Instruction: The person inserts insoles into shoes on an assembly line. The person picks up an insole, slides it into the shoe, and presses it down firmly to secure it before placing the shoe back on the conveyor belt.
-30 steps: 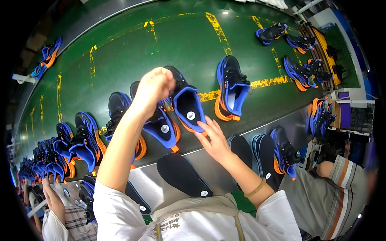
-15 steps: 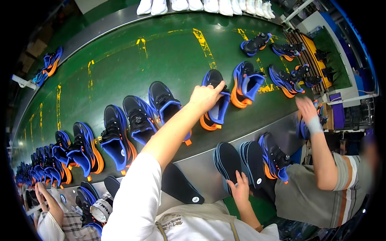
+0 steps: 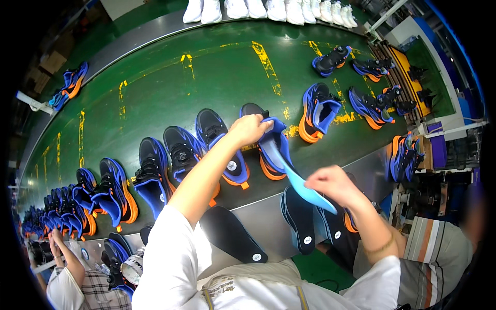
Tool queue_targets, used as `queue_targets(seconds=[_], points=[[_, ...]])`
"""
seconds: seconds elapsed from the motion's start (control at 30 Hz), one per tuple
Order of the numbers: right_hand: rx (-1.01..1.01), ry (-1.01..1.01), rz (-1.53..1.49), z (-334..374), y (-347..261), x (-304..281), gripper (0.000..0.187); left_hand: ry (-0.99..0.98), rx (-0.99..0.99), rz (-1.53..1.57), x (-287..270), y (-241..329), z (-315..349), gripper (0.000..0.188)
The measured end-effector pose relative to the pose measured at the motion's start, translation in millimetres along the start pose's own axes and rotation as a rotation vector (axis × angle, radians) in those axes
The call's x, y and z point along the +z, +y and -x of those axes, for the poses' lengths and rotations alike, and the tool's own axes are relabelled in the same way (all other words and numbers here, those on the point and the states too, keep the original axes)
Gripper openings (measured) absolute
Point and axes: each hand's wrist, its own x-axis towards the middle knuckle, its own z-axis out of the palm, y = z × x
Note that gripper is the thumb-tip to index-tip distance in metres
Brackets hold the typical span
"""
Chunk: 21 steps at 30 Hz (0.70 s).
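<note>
a light blue insole (image 3: 306, 193) slants between a worker's two hands, its upper end in the opening of a black, blue and orange shoe (image 3: 285, 147) on a green work table (image 3: 155, 98), its other end pointing between four and five o'clock. the right hand (image 3: 336, 185), at four o'clock from the shoe, pinches the insole; the left hand (image 3: 249, 129), at ten, is clamped on the shoe's upper near the tongue, well apart from the right. around that shoe, matching shoes stand at two (image 3: 309, 119) and nine (image 3: 211, 124). a stack of dark insoles (image 3: 299, 214) lies at five, white shoes (image 3: 276, 10) line up at twelve, and a co-worker's striped sleeve (image 3: 429, 253) shows at four.
</note>
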Motion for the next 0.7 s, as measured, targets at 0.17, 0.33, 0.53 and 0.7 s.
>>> queue_targets(seconds=[0.17,0.33,0.53,0.7], points=[[-0.208,0.129,0.649,-85,13,44,0.018,-0.090,0.005,0.066,-5,2,-6,0.041],[-0.039,0.063,0.471,-77,-5,34,0.016,-0.119,-0.054,0.167,-4,-7,-4,0.037],[-0.204,0.111,0.741,-101,4,38,0.016,-0.043,-0.086,0.229,8,-9,-5,0.046],[-0.432,0.330,0.933,-120,41,74,0.013,-0.072,-0.097,0.177,7,-10,-6,0.048]])
